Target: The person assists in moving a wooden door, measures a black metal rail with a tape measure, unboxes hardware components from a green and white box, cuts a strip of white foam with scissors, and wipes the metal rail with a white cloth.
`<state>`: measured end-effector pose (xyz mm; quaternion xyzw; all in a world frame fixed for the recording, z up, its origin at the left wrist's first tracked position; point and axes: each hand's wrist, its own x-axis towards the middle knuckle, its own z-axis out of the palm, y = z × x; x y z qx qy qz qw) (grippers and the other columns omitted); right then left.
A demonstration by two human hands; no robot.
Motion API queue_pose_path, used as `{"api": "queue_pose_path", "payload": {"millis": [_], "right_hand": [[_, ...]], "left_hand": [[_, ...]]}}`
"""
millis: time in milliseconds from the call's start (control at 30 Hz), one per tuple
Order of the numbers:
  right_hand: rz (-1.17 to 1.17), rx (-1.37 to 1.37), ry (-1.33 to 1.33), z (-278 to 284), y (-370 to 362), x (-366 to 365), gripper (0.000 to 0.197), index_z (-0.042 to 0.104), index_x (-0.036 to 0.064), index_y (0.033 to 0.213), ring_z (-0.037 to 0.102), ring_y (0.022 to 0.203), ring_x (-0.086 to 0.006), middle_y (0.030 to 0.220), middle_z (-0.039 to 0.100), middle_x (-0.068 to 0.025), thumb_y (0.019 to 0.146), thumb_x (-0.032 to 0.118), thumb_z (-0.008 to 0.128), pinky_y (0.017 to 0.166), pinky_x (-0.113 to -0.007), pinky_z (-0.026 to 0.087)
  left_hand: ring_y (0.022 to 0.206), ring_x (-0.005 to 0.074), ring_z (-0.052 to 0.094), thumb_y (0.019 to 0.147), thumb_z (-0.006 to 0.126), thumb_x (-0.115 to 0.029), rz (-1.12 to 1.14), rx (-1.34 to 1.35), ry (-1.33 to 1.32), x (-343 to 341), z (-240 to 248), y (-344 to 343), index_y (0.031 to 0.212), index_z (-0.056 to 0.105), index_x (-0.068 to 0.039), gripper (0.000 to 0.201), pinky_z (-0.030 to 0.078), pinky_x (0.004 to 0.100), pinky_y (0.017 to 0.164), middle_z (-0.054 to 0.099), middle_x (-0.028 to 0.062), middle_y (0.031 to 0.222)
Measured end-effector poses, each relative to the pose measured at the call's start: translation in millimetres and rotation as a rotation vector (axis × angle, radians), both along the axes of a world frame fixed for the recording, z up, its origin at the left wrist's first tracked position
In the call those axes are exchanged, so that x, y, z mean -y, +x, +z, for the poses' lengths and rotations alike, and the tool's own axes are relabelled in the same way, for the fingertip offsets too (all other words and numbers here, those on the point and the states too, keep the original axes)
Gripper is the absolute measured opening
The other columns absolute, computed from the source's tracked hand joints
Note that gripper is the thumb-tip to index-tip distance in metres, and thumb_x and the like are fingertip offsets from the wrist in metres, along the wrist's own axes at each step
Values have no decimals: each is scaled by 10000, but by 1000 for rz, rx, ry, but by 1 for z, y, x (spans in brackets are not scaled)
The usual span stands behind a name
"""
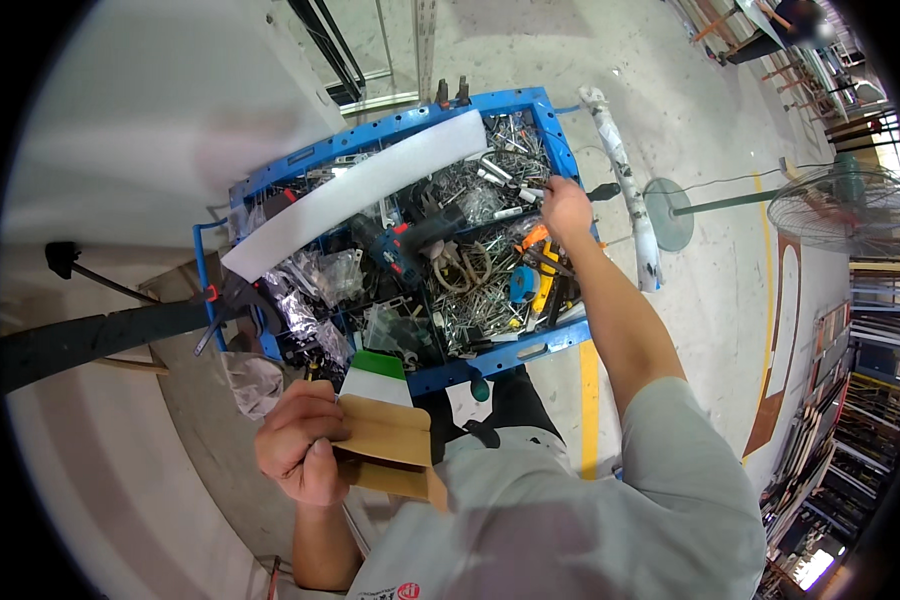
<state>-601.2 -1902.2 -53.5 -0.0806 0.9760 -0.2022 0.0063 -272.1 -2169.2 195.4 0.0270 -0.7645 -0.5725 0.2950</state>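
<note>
My left hand [305, 440] grips a small open cardboard box [390, 430], brown inside, with a green and white flap, in front of my body. Across the blue tool cart [510, 352], my right hand [567, 208] reaches to the far right side of its tray. Its fingers are curled in beside several white cylindrical pieces [503, 174]; what they hold, if anything, is hidden. Loose screws and metal parts [470, 310] fill the tray's compartments. A cordless drill [398, 252] lies in the middle, left of my right hand.
A white foam strip [360, 190] lies across the tray. Near its right side are a blue tape measure [523, 284] and a yellow tool [545, 285]. Beyond the cart stand a wrapped roll [625, 180] and a floor fan [840, 205]. A pale wall [170, 100] rises at left.
</note>
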Motion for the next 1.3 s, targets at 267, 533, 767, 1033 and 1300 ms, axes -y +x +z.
{"api": "queue_pose_path", "payload": {"millis": [267, 533, 767, 1033, 1300], "right_hand": [[-196, 60, -214, -18, 10, -34, 283, 609, -3, 1083, 647, 980, -437, 1019, 674, -272, 888, 201, 628, 841, -480, 512], [-144, 210, -24, -30, -10, -7, 303, 657, -3, 1045, 656, 983, -426, 1026, 689, -253, 831, 209, 688, 869, -477, 521], [-219, -35, -287, -14, 1, -19, 161, 695, -11, 922, 681, 848, -388, 874, 695, -241, 847, 127, 659, 808, -434, 525], [-268, 74, -860, 138, 48, -40, 111, 664, -15, 943, 510, 577, -75, 699, 596, 0, 939, 95, 648, 512, -243, 408], [-185, -201, -1008, 309, 123, -56, 122, 651, -18, 997, 488, 581, -71, 732, 580, -7, 967, 100, 645, 526, -224, 378]], "left_hand": [[628, 300, 558, 847, 608, -219, -24, -3, 44, -2, -4, -6, 688, 610, 59, 320, 445, 378, 584, 576, 166, 639], [633, 305, 560, 844, 614, -239, 3, 11, 41, -2, -4, -10, 672, 611, 67, 351, 447, 383, 584, 577, 174, 636], [644, 304, 568, 836, 626, -251, -33, 3, 12, 7, -3, 0, 709, 627, 72, 347, 462, 385, 595, 584, 178, 669], [705, 356, 605, 795, 688, -535, -321, -174, -262, 31, -22, 3, 857, 627, 39, 580, 482, 424, 607, 604, 193, 819], [728, 341, 612, 607, 866, -509, -611, -204, -303, 39, -20, -4, 864, 618, 29, 646, 539, 419, 628, 620, 165, 834]]}}
